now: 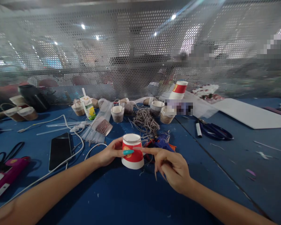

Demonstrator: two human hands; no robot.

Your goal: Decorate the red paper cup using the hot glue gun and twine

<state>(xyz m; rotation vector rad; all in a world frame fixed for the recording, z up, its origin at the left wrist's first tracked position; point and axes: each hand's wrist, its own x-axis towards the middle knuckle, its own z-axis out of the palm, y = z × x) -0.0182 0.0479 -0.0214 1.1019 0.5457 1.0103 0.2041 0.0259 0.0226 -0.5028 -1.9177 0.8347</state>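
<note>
Left hand grips an upside-down red-and-white paper cup from its left side, thumb with a teal nail across the front, near the middle of the blue table; whether the cup rests on the tabletop, I cannot tell. Right hand is loosely open, index finger stretched to the cup's red band, the other fingers bent. Around them, from the left, are a black smartphone, a tilted drink carton with a straw, a cord-wrapped cup on its side, tangled grey cord, blue-handled scissors and a white board.
</note>
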